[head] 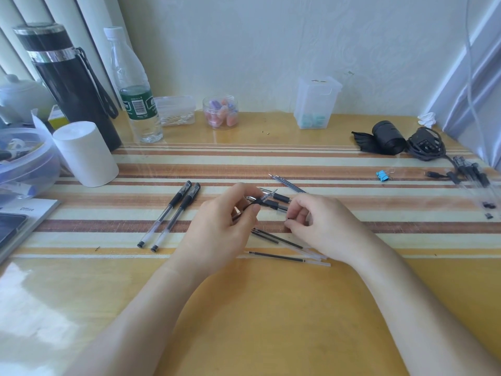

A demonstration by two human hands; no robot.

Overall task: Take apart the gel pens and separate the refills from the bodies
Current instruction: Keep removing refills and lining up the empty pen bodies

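Two capped gel pens [173, 215] lie side by side on the striped mat, left of my hands. My left hand [219, 229] grips a gel pen [264, 200] at mid-table, its tip pointing up and right. My right hand [317, 223] pinches a small black part [288, 219] between thumb and fingers, just right of that pen. Two more pens with black grips [280, 203] lie behind my fingers. Loose refills [276, 257] lie below my hands, and another refill [288, 183] lies beyond them. Clear bodies near the refills are hard to make out.
A white cylinder [84, 154], black flask [70, 82] and water bottle [135, 85] stand at back left. Small plastic jars [220, 112] and a box [315, 103] line the wall. A blue binder clip [382, 175], black cable bundle [425, 145] and more pen parts [471, 172] lie right.
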